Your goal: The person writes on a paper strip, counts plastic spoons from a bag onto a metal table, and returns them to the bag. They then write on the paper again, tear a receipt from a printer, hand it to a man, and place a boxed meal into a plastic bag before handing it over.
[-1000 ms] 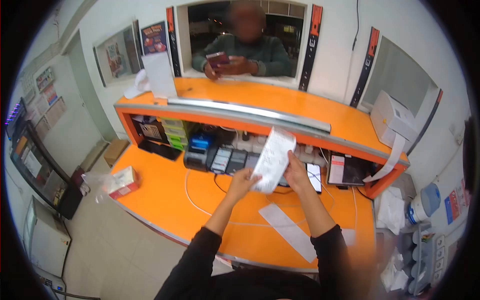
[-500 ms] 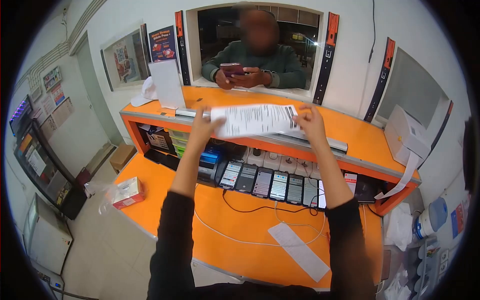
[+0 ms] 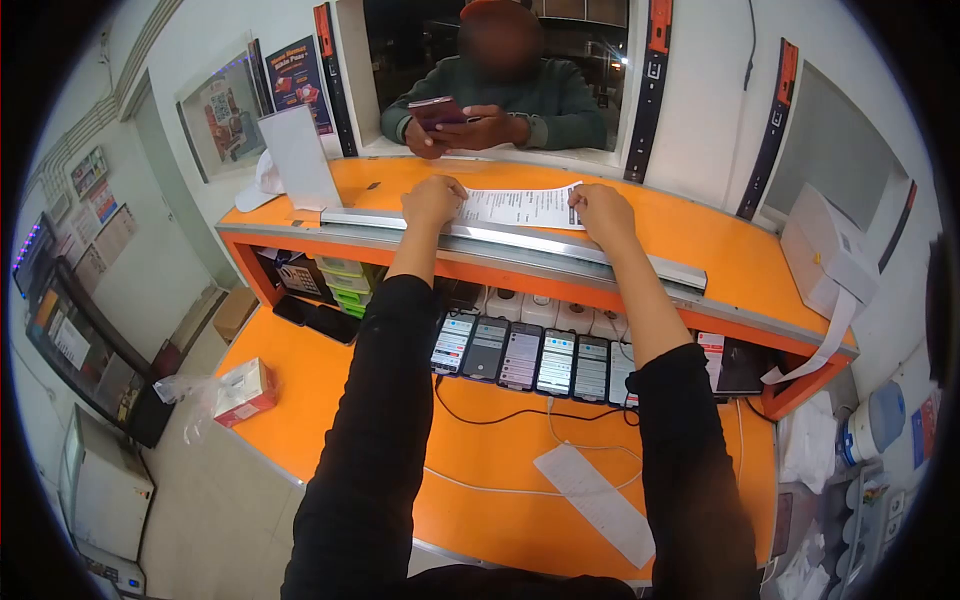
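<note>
A white printed paper (image 3: 518,206) lies along the orange upper counter, behind a long metal strip (image 3: 500,236). My left hand (image 3: 434,203) is closed on its left end, fingertips pressed to the edge. At the other end my right hand (image 3: 603,212) grips the paper, its fingers curled. Just beyond, a person in a green top (image 3: 560,100) leans on the window ledge and holds a phone (image 3: 436,113) in both hands.
Several phones (image 3: 521,356) with cables stand in a row under the upper counter. On the lower desk are a paper slip (image 3: 597,503) and a small box (image 3: 245,392). A white printer (image 3: 826,246) with hanging paper sits right; a white upright board (image 3: 300,158) stands left.
Both hands have moved forward with the paper, from in front of the counter's edge to its top. The paper now lies lower, behind the metal strip. The camera view has shifted slightly.
</note>
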The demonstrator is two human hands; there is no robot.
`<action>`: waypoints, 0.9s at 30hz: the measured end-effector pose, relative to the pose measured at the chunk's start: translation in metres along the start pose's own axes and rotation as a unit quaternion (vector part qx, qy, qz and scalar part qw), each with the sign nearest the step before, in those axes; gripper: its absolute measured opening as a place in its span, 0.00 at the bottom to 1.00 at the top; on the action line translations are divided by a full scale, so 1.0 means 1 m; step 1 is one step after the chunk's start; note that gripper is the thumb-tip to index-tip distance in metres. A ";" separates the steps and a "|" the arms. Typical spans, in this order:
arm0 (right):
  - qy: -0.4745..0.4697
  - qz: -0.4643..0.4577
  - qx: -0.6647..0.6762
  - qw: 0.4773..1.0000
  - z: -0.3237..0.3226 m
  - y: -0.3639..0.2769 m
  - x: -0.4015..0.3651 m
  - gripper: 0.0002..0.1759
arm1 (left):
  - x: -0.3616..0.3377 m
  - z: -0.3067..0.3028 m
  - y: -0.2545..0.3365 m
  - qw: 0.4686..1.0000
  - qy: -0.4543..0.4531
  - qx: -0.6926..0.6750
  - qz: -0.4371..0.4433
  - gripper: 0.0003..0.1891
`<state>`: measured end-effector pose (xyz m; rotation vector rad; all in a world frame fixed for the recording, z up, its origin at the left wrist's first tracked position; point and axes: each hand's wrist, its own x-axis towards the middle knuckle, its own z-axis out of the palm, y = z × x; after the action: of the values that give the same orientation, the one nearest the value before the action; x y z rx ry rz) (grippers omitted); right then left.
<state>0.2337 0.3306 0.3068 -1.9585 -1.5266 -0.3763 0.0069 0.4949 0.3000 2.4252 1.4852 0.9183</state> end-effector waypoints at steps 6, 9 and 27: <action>-0.004 0.004 -0.010 1.000 0.005 0.006 0.004 0.07 | -0.003 -0.004 0.008 0.998 -0.005 0.068 -0.013 0.07; -0.006 0.012 0.003 1.000 0.004 0.002 -0.001 0.07 | 0.000 0.003 -0.001 0.998 0.012 0.062 -0.013 0.07; -0.007 -0.031 -0.064 0.997 0.010 0.006 0.004 0.10 | -0.003 -0.010 0.016 0.994 -0.010 0.093 -0.060 0.17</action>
<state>0.2393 0.3392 0.2996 -2.0199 -1.6104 -0.4983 0.0124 0.4827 0.3132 2.4268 1.7602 0.7599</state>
